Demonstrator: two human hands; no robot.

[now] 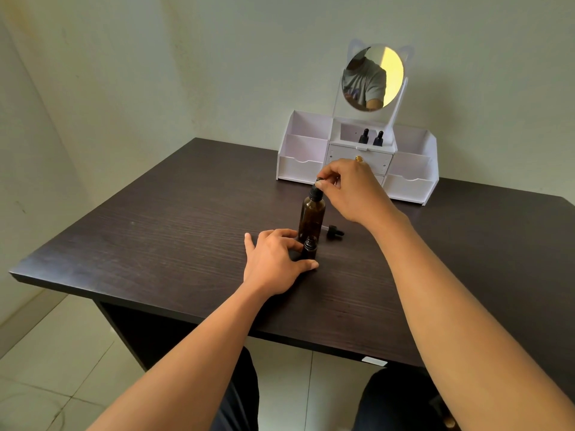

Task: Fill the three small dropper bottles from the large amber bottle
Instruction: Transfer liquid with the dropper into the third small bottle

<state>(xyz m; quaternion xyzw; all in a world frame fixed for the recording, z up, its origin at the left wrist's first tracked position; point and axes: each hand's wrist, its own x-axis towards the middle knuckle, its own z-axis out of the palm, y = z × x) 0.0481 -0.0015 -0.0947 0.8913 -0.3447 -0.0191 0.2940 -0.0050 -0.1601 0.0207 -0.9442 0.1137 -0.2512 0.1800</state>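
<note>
Right hand (351,191): thumb and forefinger tips (323,181) are closed to a narrow pinch on the black cap (317,186) of the large amber bottle (312,217). Whether the cap is seated on the neck or already lifted clear cannot be told.

The bottle stands upright directly beneath those fingertips, its long axis vertical, its base on the table (155,237).

Left hand (273,262): thumb and fingers are curled round the lower part of a small dropper bottle (310,247), holding it steady on the table. This bottle is upright with its mouth open, just in front of the amber bottle's base; contact between the two cannot be judged.

A dropper top (334,231) lies on its side just beyond the left fingertips, to the right of the amber bottle.

Judgement: the pour turns on one relation. The open mouth lies below and toward the person from the right fingers, so the amber bottle must tip that way. The right hand is nearer its neck.

Well beyond both hands, two capped dropper bottles (371,137) stand in the middle compartment of a white organiser (301,169) — not yet filled, by appearance.
</note>
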